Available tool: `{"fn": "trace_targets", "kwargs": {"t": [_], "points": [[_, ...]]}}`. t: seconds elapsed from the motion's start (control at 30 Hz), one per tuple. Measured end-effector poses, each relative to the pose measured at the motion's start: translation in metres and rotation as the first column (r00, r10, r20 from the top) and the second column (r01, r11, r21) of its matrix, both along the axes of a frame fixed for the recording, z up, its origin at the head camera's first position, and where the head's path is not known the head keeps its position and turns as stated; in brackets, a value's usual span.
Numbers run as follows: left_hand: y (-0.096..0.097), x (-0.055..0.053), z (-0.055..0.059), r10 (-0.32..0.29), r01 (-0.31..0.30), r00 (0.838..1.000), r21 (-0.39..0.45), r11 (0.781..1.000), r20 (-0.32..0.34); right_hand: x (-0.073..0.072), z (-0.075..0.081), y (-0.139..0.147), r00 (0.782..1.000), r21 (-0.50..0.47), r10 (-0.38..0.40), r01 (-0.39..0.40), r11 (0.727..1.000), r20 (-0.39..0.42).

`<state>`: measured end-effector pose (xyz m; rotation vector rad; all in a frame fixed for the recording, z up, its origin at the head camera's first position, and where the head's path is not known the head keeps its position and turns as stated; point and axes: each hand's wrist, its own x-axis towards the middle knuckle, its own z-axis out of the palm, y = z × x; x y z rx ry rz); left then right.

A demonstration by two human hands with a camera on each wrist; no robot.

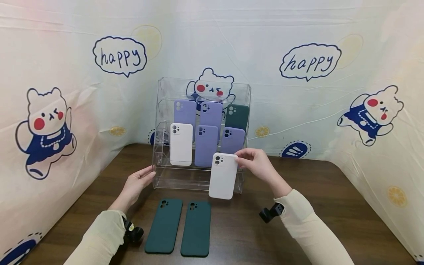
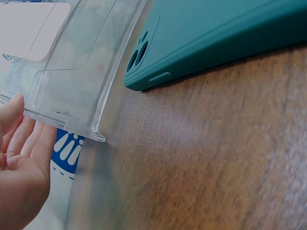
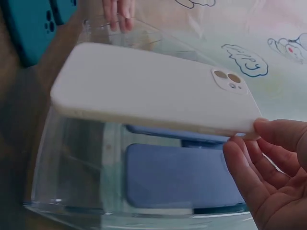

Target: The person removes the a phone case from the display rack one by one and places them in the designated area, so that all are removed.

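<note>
A white phone case (image 1: 222, 176) hangs tilted in front of the clear tiered display rack (image 1: 195, 182). My right hand (image 1: 258, 165) pinches its upper right corner between thumb and fingers, beside the camera cutout. In the right wrist view the white case (image 3: 144, 86) passes over the rack and purple cases. My left hand (image 1: 136, 186) holds the rack's left side edge, its thumb (image 2: 12, 112) in front and its fingers behind the panel. On the table before the rack, two dark green phone cases (image 1: 163, 226) lie side by side.
On the rack's middle tier stand a white case (image 1: 181, 144) and two purple cases (image 1: 206, 145). Behind them are two more purple cases (image 1: 184, 110) and a green case (image 1: 237, 115). A printed cloth (image 1: 212, 44) surrounds the brown wooden table (image 1: 109, 176).
</note>
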<state>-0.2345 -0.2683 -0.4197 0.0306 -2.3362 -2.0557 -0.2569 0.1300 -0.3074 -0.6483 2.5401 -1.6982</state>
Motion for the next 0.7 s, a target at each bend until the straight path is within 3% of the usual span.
{"fn": "trace_targets", "kwargs": {"t": [0.23,0.47,0.7], "points": [[0.000,0.000,0.000,0.001,-0.001,1.000,-0.001,1.000,0.006,-0.001,-0.020,0.009,0.994,-0.044,0.053,-0.049,0.998,0.094],[0.000,-0.001,0.000,0.004,-0.004,1.000,-0.001,1.000,-0.001,-0.001,-0.044,0.023,0.973,-0.030,0.088,-0.084,0.996,0.213],[-0.001,-0.002,-0.001,0.004,-0.004,1.000,-0.001,1.000,0.015,-0.001,-0.072,0.034,0.916,-0.103,0.185,-0.158,0.982,0.357]]}}
